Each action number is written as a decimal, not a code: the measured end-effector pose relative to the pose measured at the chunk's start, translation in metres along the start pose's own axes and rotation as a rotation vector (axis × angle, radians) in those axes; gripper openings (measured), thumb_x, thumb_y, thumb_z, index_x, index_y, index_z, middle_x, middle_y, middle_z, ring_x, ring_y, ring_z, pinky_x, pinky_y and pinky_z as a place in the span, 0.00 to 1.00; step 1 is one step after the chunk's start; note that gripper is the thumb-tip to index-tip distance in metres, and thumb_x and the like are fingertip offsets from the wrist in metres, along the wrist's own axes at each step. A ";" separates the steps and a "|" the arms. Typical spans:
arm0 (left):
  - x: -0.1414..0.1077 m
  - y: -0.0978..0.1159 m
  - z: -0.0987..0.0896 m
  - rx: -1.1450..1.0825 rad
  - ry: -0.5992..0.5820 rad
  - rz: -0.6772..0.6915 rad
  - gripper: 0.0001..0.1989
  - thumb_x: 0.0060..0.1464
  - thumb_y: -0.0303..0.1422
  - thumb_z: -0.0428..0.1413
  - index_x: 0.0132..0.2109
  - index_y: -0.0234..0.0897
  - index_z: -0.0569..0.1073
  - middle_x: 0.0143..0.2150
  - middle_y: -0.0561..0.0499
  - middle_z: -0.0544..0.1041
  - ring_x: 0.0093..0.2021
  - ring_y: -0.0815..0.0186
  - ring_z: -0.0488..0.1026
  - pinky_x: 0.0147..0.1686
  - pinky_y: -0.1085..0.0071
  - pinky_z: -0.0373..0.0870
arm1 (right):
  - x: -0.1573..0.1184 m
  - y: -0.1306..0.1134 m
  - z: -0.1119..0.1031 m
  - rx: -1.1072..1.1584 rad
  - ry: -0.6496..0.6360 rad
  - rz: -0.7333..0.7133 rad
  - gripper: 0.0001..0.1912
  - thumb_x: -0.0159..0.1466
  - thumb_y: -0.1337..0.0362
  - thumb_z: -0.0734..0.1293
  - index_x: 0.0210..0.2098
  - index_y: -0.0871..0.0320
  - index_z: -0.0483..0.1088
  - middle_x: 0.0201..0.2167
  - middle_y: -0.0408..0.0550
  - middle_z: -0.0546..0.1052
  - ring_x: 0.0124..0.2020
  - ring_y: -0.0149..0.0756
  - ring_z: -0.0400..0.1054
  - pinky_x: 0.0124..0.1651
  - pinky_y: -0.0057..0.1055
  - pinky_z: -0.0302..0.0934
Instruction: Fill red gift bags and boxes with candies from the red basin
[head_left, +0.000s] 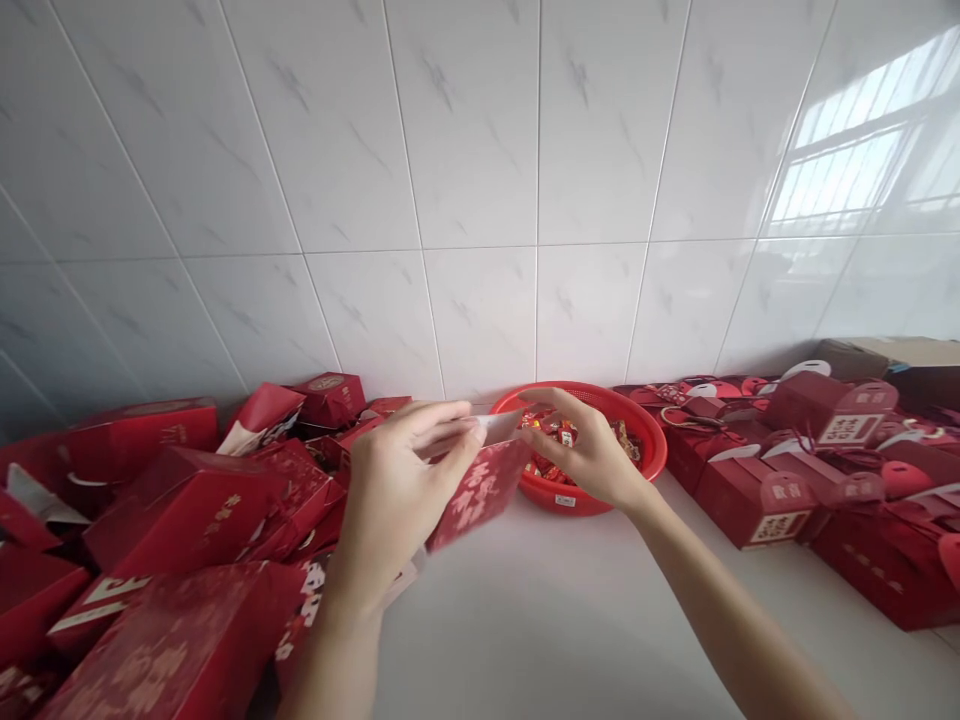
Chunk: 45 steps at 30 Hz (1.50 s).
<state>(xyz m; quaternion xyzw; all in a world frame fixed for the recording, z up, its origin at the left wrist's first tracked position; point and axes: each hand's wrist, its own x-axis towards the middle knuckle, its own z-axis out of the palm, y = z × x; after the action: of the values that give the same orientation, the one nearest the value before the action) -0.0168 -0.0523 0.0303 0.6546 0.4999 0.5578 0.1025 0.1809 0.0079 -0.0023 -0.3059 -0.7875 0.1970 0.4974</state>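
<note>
A bright window reflection (855, 165) glares on glossy white grey-veined wall tiles (480, 170). Leftward looks dimmer; edges stretch.

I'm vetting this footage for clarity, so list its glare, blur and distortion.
Head view: a window reflection glares on the wall tiles, upper right; head view: the red box in the left hand looks softly blurred; head view: tile lines splay toward the sides, suggesting wide-angle stretch.

The held box (484, 488) is smooth card; the basket (654, 450) plastic; the tiles (480, 150) glossy
</note>
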 end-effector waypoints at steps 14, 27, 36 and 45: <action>0.007 -0.009 0.021 -0.082 -0.527 -0.172 0.08 0.53 0.37 0.61 0.37 0.38 0.78 0.36 0.51 0.81 0.35 0.62 0.79 0.36 0.68 0.76 | -0.028 0.004 -0.030 0.103 -0.277 0.180 0.15 0.68 0.56 0.63 0.29 0.59 0.68 0.25 0.42 0.67 0.27 0.30 0.57 0.29 0.27 0.52; -0.016 0.002 0.018 0.422 -1.103 0.189 0.16 0.53 0.26 0.55 0.45 0.47 0.80 0.42 0.52 0.75 0.39 0.63 0.75 0.38 0.71 0.66 | -0.045 -0.018 -0.055 -0.073 -0.663 -0.005 0.09 0.69 0.68 0.60 0.34 0.59 0.69 0.30 0.45 0.74 0.28 0.29 0.64 0.31 0.26 0.55; -0.036 0.020 0.014 0.509 -1.215 0.317 0.07 0.57 0.28 0.56 0.43 0.43 0.75 0.43 0.52 0.74 0.36 0.63 0.75 0.35 0.70 0.64 | -0.049 -0.023 -0.067 -0.010 -0.874 0.092 0.09 0.69 0.65 0.62 0.37 0.61 0.73 0.31 0.47 0.76 0.30 0.30 0.67 0.32 0.25 0.59; -0.002 -0.012 0.045 0.245 -1.138 0.229 0.12 0.61 0.35 0.52 0.46 0.43 0.78 0.44 0.49 0.77 0.41 0.60 0.75 0.42 0.69 0.67 | -0.034 0.024 -0.074 0.018 -0.527 0.203 0.13 0.67 0.55 0.64 0.36 0.58 0.74 0.33 0.47 0.76 0.34 0.35 0.68 0.37 0.30 0.62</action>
<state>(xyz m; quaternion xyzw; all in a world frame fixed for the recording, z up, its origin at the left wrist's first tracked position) 0.0146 -0.0290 0.0050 0.9076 0.3534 0.0647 0.2174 0.2655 0.0033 -0.0078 -0.3171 -0.8532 0.3257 0.2559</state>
